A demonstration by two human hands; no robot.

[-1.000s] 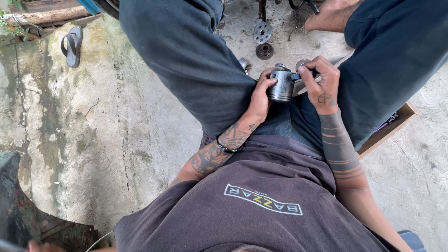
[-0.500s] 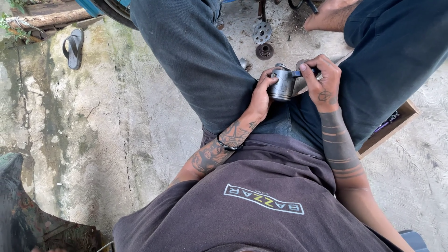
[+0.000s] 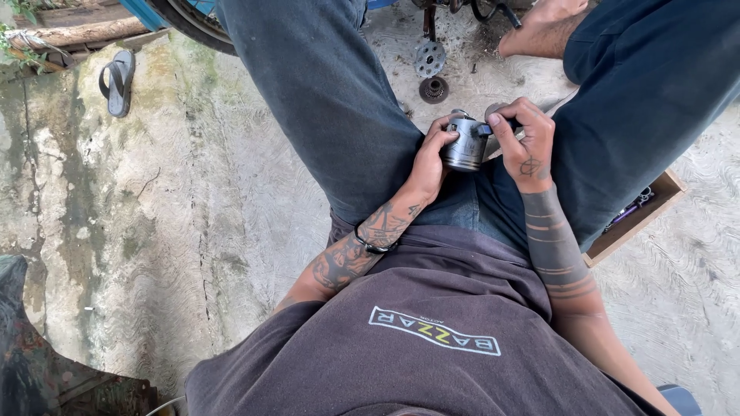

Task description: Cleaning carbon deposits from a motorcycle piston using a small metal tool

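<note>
Piston [image 3: 465, 144]: a grey metal cylinder held between the knees of a seated person, just above the lap, seen from overhead. Left hand [image 3: 428, 163] is wrapped around the piston's near side, fingers pressed against its skirt and thumb on its upper edge, gripping it firmly. Right hand [image 3: 526, 142] pinches the piston's far side; its thumb and forefinger are pressed together on a small dark part at the rim, too small to identify. Both forearms are tattooed, and a dark band sits on the left wrist. The legs, in dark trousers, spread to either side of the piston.

On the concrete floor [image 3: 193, 192] beyond the hands lie a sprocket [image 3: 429, 58] and, just beside it, a smaller round part [image 3: 433, 90]. A bare foot [image 3: 543, 29] rests near them at the top. A sandal [image 3: 118, 81] lies well apart at upper left. A shallow wooden box [image 3: 634, 217] with small tools inside sits by the right leg.
</note>
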